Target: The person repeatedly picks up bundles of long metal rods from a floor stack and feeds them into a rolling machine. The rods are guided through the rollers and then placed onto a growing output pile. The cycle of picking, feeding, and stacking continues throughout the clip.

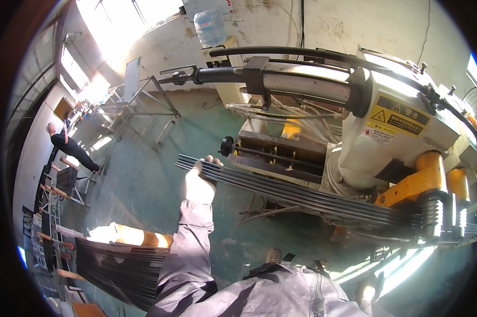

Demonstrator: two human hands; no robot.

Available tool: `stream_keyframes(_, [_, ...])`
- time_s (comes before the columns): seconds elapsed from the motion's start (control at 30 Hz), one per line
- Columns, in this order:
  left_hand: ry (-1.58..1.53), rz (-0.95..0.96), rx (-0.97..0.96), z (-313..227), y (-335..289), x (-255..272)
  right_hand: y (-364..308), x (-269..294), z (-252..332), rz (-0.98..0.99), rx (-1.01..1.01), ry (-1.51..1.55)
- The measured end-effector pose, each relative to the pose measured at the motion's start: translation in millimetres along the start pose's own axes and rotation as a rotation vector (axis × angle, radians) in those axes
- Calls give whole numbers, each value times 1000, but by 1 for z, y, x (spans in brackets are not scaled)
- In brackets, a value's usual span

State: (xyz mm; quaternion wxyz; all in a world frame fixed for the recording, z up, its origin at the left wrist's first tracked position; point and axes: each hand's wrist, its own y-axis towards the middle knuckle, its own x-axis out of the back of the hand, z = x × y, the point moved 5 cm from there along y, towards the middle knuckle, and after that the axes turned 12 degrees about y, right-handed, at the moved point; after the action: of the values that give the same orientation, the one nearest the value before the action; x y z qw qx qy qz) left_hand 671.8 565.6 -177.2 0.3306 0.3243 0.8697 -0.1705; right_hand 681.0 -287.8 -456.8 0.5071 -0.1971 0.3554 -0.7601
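My left hand [200,185], in a glove or brightly sunlit, is closed around one end of a bundle of long, thin dark metal rods [286,191]. The fingers wrap over the bundle near its left tip. From there the rods run to the right, past the front of a large machine [365,142], sagging slightly. Their far ends pass beside the orange arms [415,182] and the spring-like coiled posts [432,217]. Whether they rest on the machine there, I cannot tell. My right hand is not in view.
A stack of dark rods [117,267] lies on a rack at the lower left, beside a cardboard-coloured roll [138,236]. Another person [72,148] stands far left near a workbench. A water dispenser [211,29] and a metal frame [143,100] stand at the back.
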Motion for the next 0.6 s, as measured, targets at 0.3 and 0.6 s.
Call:
stream_keyframes(0.3, [165,-116,11,-64,45,81,-28,20,-84,34,341,-658])
stream_keyframes(0.6, [585,-83,101,-67,28,85,-84,-34,-16,-116,265,-716])
